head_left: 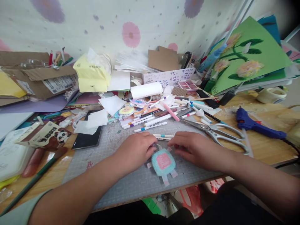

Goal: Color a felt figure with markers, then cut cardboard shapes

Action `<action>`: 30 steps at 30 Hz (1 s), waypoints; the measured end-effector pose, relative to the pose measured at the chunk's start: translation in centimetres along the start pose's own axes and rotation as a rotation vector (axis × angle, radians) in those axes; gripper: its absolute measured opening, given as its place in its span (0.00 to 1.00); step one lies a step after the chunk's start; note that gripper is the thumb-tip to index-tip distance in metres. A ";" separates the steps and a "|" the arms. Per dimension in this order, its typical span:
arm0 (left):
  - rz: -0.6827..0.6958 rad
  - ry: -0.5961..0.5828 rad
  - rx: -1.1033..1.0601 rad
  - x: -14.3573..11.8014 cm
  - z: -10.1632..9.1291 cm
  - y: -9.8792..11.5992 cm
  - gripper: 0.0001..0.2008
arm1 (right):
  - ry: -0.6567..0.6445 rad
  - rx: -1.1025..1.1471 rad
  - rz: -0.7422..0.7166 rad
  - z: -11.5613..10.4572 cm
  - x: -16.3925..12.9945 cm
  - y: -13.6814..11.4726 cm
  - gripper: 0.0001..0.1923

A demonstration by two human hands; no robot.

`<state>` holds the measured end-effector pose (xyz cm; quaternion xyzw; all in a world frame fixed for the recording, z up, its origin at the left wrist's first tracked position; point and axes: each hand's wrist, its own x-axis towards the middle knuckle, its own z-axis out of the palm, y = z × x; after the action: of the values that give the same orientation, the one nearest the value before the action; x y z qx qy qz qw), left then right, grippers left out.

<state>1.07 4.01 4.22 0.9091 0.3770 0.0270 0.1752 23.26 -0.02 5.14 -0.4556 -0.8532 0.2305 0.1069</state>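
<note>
A small rounded paper craft (163, 162), teal around a pink square centre, lies on the grey cutting mat (131, 175). Clear, pink-tipped tabs stick out from its edges. My left hand (137, 148) is at its upper left, fingers curled and thumb bent inward. On the upper right, my right hand (193, 150) has its fingers bent down by the craft's top tabs. Whatever sits between the fingertips of either hand is too small to make out. Just beyond the fingertips, white markers (163, 136), one with a teal band, run across between both hands.
Silver scissors (217, 131) lie beyond my right hand, with a blue glue gun (257, 125) farther right. Markers, paper scraps and a pink pen (171, 112) pile up at the back. To the left are a black phone (87, 140), a panda carton (45, 136) and a green-handled brush (35, 178).
</note>
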 end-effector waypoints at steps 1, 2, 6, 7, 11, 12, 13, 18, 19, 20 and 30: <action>-0.002 0.009 -0.010 0.0 0.1 0.0 0.05 | -0.001 0.005 0.003 0.0 0.1 -0.1 0.13; -0.004 0.018 -0.021 0.0 0.2 -0.1 0.05 | -0.003 0.011 0.003 -0.1 0.1 -0.2 0.15; -0.010 0.049 -0.066 0.1 0.5 -0.4 0.05 | -0.021 0.032 -0.014 0.1 0.4 -0.7 0.20; -0.011 0.053 -0.076 0.1 0.6 -0.4 0.05 | -0.026 0.034 -0.018 0.3 0.5 -0.7 0.21; -0.013 0.058 -0.120 0.0 0.5 -0.4 0.06 | -0.050 0.014 -0.011 0.8 0.9 -1.0 0.21; -0.012 0.058 -0.133 0.0 0.5 -0.4 0.06 | -0.052 0.009 -0.005 0.9 0.9 -1.0 0.21; -0.012 0.059 -0.147 0.0 0.5 -0.4 0.06 | -0.051 0.007 0.005 1.0 1.0 -1.0 0.20; -0.022 0.077 -0.241 -0.1 0.5 -0.4 0.06 | -0.047 0.026 0.070 0.9 0.9 -0.7 0.13; -0.025 0.083 -0.266 -0.1 0.4 -0.4 0.06 | -0.039 0.034 0.071 0.8 0.8 -0.6 0.13; -0.029 0.089 -0.293 -0.2 0.4 -0.3 0.06 | -0.022 0.044 0.068 0.8 0.6 -0.5 0.13; -0.190 0.125 -0.785 -0.7 0.5 0.1 0.03 | 0.067 0.156 0.095 0.6 -1.0 0.9 0.10</action>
<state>0.74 3.28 3.88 0.7308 0.4304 0.2079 0.4873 24.25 -0.54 4.20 -0.4932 -0.8061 0.2856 0.1595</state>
